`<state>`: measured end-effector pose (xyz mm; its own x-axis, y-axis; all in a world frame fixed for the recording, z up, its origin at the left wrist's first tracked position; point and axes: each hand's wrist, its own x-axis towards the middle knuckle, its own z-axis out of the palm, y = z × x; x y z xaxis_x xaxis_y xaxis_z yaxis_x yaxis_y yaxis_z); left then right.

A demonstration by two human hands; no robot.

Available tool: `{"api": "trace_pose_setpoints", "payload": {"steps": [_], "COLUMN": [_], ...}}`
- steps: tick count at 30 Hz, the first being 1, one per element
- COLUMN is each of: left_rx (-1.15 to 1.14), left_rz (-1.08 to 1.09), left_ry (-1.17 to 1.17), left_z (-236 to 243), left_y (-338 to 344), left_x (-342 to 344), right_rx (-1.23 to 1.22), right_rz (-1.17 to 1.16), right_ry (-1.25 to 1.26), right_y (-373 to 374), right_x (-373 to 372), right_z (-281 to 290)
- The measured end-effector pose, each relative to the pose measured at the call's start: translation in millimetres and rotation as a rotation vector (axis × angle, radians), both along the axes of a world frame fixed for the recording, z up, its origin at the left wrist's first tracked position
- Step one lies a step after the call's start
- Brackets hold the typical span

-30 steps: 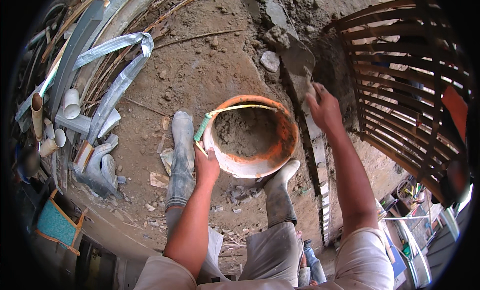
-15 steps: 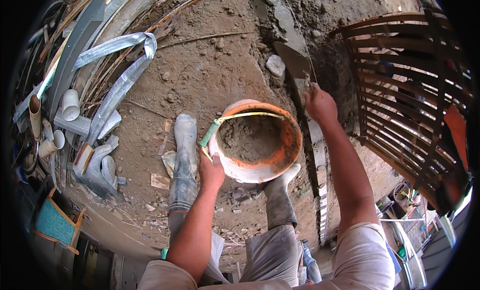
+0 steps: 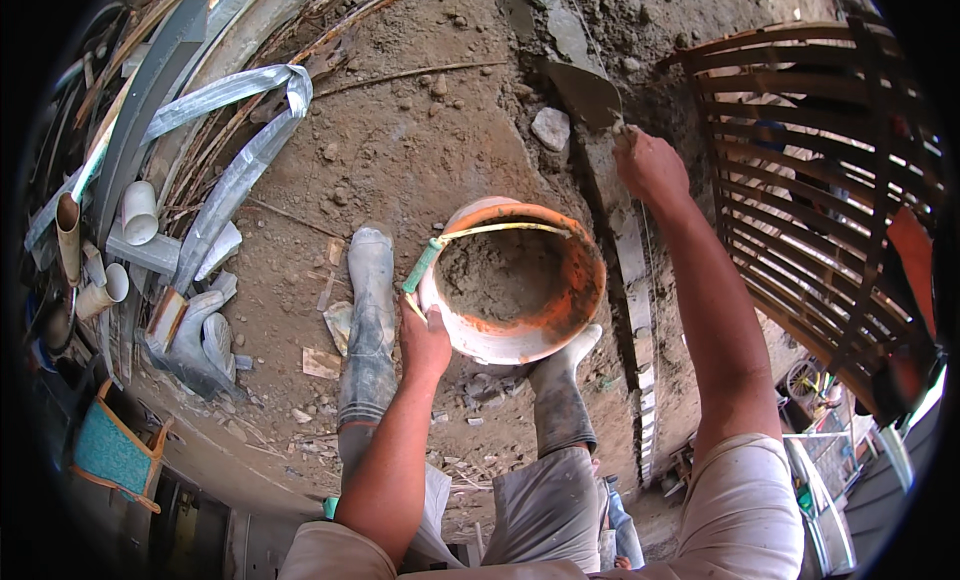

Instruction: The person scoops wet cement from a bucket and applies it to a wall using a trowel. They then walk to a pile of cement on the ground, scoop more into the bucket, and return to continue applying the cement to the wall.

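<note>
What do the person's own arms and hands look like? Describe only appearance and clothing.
Both forearms are bare, and the left hand and right hand wear no gloves. Short, light beige sleeves cover the upper arms. No watch, bands or markings show.

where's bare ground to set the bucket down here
Bare dirt lies beyond the left boot, between the metal strips and the stone. Crowded: pipes at left, rubble between the boots, wooden frame at right.
</note>
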<state>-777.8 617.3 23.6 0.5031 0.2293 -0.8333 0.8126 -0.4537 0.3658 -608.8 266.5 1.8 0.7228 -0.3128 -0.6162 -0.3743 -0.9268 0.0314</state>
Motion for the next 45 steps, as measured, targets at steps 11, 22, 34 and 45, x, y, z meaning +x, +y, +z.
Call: {"api": "trace_pose_setpoints", "payload": {"steps": [11, 22, 34, 45], "left_rx": [-0.049, -0.123, -0.164, -0.144], "left_rz": [-0.120, -0.145, -0.180, -0.047], "left_ry": [-0.094, -0.219, -0.316, -0.257], "left_z": [-3.5, 12.7, 8.5, -12.1], "left_y": [-3.5, -25.8, -31.6, -7.2], "left_x": [-0.6, -3.6, -26.4, -26.8], "right_rx": [0.010, 0.028, 0.497, 0.848], "right_rz": [-0.088, -0.028, -0.307, -0.413], "right_ry": [-0.189, 0.386, 0.159, 0.061], "right_y": [-26.2, 53.7, 92.0, 60.0], "right_x": [-108.1, -247.5, -285.0, -301.5], "right_z": [63.9, 147.2, 5.1, 41.8]}}
